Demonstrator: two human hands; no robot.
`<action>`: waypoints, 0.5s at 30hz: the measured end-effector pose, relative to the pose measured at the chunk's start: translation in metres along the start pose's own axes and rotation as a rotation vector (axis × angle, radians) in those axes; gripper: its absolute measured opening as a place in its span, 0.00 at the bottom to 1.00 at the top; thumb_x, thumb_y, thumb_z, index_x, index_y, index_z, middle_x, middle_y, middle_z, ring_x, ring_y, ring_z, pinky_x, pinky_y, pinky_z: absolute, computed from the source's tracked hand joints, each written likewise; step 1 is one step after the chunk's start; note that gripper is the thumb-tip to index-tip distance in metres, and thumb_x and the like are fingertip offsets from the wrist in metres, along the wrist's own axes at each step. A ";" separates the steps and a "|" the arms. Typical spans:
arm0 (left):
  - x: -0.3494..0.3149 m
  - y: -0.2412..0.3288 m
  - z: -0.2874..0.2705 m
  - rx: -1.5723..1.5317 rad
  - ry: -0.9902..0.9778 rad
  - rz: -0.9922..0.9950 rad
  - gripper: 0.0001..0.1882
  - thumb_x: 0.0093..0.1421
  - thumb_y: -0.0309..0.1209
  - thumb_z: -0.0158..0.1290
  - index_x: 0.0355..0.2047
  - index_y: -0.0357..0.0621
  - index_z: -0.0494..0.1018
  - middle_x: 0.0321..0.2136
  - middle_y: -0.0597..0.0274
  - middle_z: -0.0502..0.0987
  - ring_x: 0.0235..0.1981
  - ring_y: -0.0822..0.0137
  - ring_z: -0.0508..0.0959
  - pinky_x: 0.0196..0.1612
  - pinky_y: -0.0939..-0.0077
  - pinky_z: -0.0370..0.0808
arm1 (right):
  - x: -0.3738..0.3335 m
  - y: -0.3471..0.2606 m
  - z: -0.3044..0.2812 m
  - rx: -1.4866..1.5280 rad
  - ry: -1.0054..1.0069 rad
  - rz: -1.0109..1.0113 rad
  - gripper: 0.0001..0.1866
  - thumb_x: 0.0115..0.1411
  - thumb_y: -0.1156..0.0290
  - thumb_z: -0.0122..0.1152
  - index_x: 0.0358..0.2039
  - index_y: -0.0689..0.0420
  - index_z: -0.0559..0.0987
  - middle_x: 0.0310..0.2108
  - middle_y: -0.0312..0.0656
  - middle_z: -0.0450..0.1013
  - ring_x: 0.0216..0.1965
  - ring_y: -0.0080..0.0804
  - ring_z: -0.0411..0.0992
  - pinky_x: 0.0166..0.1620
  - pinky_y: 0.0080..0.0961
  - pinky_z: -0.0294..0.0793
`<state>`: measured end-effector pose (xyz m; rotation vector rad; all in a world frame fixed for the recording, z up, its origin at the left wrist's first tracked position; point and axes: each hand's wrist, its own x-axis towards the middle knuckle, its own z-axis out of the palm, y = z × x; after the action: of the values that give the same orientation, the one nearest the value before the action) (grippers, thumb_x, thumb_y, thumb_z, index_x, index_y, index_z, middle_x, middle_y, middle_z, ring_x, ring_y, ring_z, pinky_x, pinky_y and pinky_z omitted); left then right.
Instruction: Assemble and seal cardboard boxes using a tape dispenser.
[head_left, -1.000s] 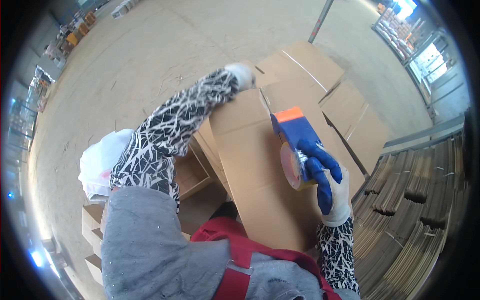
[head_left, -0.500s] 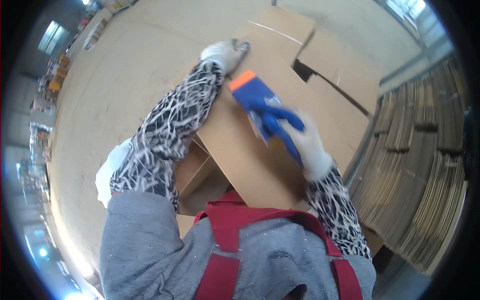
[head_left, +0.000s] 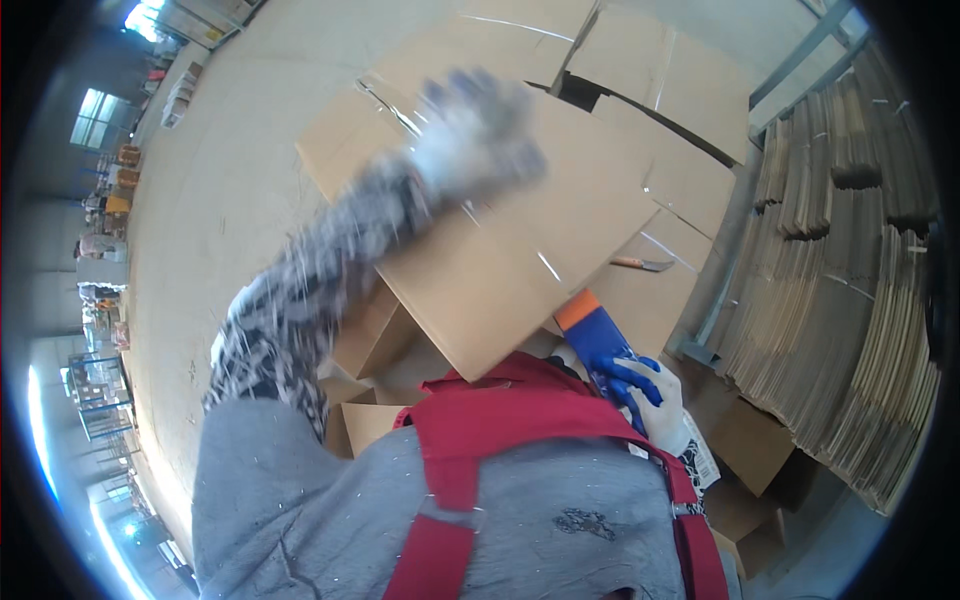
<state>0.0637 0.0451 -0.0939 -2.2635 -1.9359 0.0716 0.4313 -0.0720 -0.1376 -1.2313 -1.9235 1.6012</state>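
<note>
This looks like a warehouse or packing hall. A broad, pale floor (head_left: pixel 230 190) stretches across the upper left of the frame, with a window (head_left: pixel 97 118) in the wall beyond and piled goods (head_left: pixel 122 180) along the far left edge. Dense stacks of flattened cardboard (head_left: pixel 850 270) fill the right side. A large cardboard box (head_left: pixel 575 205) takes up the centre, and a blue-and-orange tape dispenser (head_left: pixel 595 335) sits just below it in the frame.

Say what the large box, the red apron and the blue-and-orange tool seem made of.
Large box: likely cardboard, matte tan, flat-faced and straight-edged.
Red apron: probably cloth, dull, softly creased.
Blue-and-orange tool: smooth, evenly coloured, perhaps plastic or painted metal.
</note>
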 end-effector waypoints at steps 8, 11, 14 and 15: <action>-0.037 0.123 -0.039 -0.317 0.024 0.201 0.41 0.51 0.35 0.56 0.65 0.52 0.53 0.63 0.43 0.55 0.66 0.38 0.48 0.65 0.38 0.40 | 0.054 -0.001 -0.001 0.324 -0.054 0.037 0.17 0.53 0.72 0.55 0.43 0.66 0.77 0.41 0.47 0.77 0.41 0.31 0.74 0.49 0.25 0.71; -0.017 0.025 -0.046 -1.415 -0.065 0.130 0.32 0.54 0.28 0.55 0.60 0.47 0.60 0.58 0.51 0.65 0.54 0.53 0.71 0.57 0.65 0.68 | 0.054 -0.033 -0.010 -0.071 -0.166 -0.088 0.15 0.56 0.68 0.54 0.43 0.58 0.79 0.33 0.49 0.77 0.35 0.45 0.76 0.42 0.31 0.73; -0.030 -0.160 -0.002 -0.526 0.280 -0.441 0.28 0.58 0.44 0.53 0.57 0.47 0.66 0.52 0.51 0.72 0.48 0.55 0.76 0.52 0.66 0.72 | 0.075 -0.095 0.013 -0.393 -0.217 -0.085 0.14 0.53 0.66 0.56 0.38 0.57 0.81 0.32 0.49 0.77 0.33 0.49 0.75 0.40 0.37 0.74; -0.058 -0.220 0.025 -0.224 0.258 -0.704 0.29 0.59 0.51 0.50 0.55 0.49 0.69 0.49 0.51 0.74 0.48 0.56 0.76 0.51 0.66 0.72 | 0.093 -0.096 0.022 -0.411 -0.279 -0.148 0.14 0.53 0.66 0.56 0.38 0.57 0.81 0.32 0.49 0.77 0.33 0.49 0.75 0.40 0.37 0.74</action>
<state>-0.1644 0.0227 -0.0882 -1.4628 -2.5426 -0.5128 0.3253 -0.0110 -0.0792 -1.0126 -2.5517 1.4051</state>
